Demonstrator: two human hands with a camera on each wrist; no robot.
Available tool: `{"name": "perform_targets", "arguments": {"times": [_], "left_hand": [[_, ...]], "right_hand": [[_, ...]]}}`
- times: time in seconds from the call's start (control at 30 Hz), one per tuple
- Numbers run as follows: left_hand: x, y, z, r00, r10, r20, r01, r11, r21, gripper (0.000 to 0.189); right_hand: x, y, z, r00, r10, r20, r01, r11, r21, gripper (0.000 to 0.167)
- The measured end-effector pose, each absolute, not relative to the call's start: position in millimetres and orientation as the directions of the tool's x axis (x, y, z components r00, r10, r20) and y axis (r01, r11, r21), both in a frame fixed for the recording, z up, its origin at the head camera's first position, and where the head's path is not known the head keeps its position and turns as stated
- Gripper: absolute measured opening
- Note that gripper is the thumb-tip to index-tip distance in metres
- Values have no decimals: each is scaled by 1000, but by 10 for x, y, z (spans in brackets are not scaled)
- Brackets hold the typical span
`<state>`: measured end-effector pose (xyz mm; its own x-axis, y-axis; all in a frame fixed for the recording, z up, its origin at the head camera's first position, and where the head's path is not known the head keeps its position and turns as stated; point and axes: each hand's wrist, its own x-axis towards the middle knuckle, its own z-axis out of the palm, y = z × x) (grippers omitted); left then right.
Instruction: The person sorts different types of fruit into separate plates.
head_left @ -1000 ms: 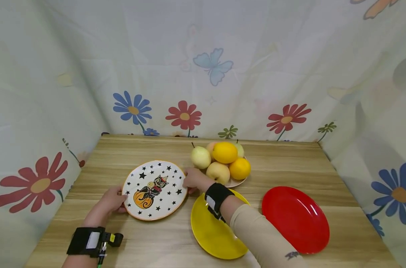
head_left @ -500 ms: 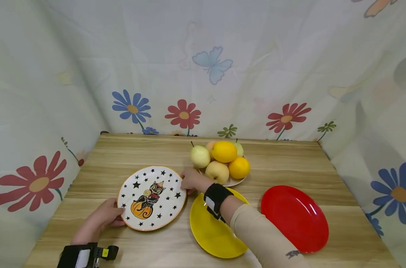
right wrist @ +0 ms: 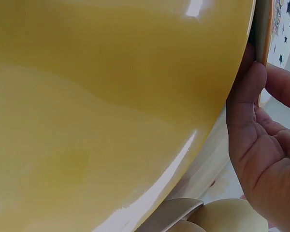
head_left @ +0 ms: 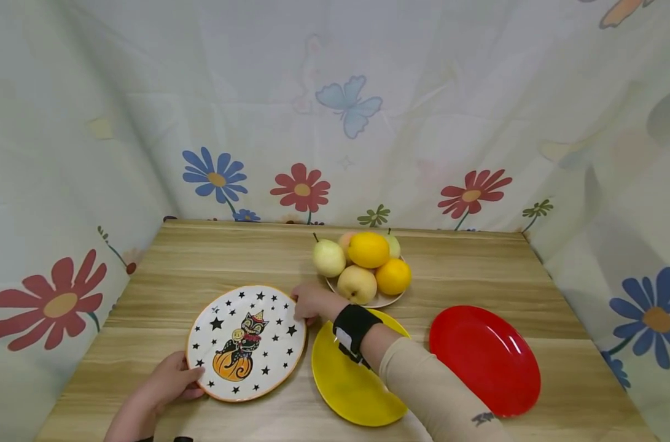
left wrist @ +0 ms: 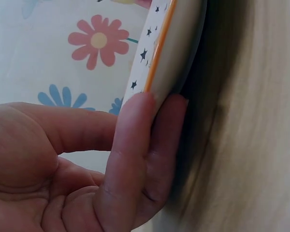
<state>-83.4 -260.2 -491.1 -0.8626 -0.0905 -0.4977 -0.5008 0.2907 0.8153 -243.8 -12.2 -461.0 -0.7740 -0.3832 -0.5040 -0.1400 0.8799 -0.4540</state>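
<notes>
Wooden bench: starred plate pinched by left hand and right hand fingers; positioning seems underway, needing level release.

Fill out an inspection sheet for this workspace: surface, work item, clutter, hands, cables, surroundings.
Surface: wood-grain tabletop.
Work item: white plate with orange rim, black stars and a cat on a pumpkin.
Clutter: yellow plate, red plate to its right, dish of fruit behind.
Hands: left hand and right hand grip opposite sides of the white plate.
Cables: nothing seen.
Surroundings: flower-printed curtain behind and at both sides.
</notes>
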Motion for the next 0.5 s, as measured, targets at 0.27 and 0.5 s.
{"name": "perform_targets", "arguments": {"times": [0.27,0.5], "left_hand": [[-626,-2514,-4967,-861,-146,-487,-507,316,802,30],[-508,-2464,-5001,-877,-123,-465,-478,322,817,29]], "right_hand": [[-2366,-134,-4592,-750,-429,-504,-197,871,-450,20],[-2334,-136,-4579,-724,-443,-529,-183,863,-472,19]]}}
